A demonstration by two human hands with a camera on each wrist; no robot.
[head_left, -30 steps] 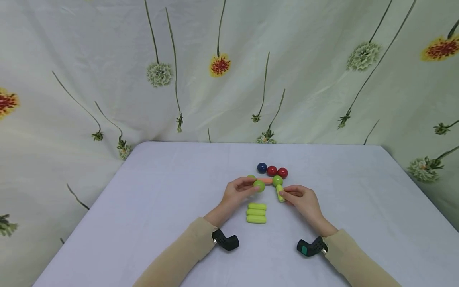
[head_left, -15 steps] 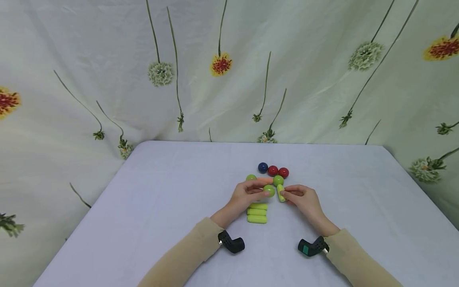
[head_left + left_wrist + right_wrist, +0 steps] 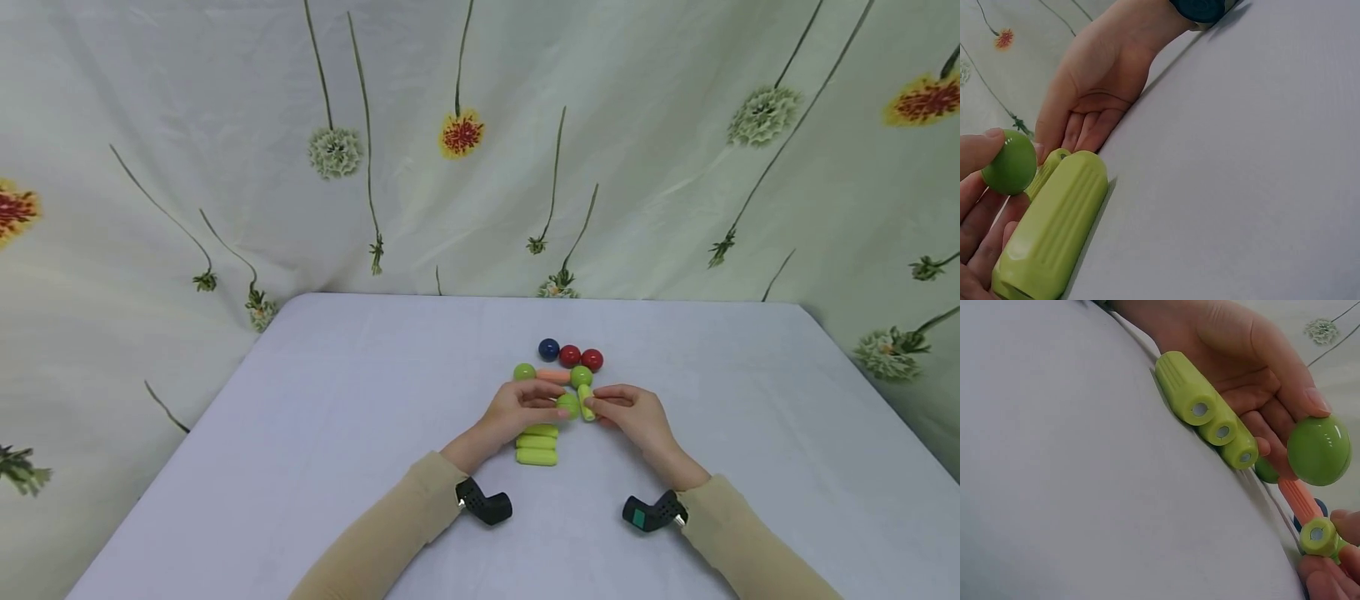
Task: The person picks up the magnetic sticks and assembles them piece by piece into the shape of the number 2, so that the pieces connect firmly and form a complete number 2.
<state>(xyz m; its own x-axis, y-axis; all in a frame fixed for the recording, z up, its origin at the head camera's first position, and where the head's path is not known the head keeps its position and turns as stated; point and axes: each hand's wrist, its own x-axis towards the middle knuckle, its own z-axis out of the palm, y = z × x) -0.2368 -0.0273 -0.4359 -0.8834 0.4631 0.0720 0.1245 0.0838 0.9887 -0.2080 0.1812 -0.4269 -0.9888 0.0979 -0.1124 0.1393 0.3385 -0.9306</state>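
Flower-printed cloth (image 3: pixel 652 208) is hanging behind your white table (image 3: pixel 360 358). Your left hand (image 3: pixel 516 414) is pinching a glossy green ball (image 3: pixel 567 406), just beside the ribbed yellow-green plastic rod (image 3: pixel 586 403) your right hand (image 3: pixel 632 414) is pinching. That rod is meeting a second green ball (image 3: pixel 581 377), which an orange rod (image 3: pixel 553 377) is apparently linking to a third green ball (image 3: pixel 524 372); that much looks done. Your held ball seemingly isn't joining anything yet; three more yellow-green rods (image 3: pixel 536 443), one dark-blue ball (image 3: pixel 549 349) and two red balls (image 3: pixel 570 356) are seemingly remaining unused.
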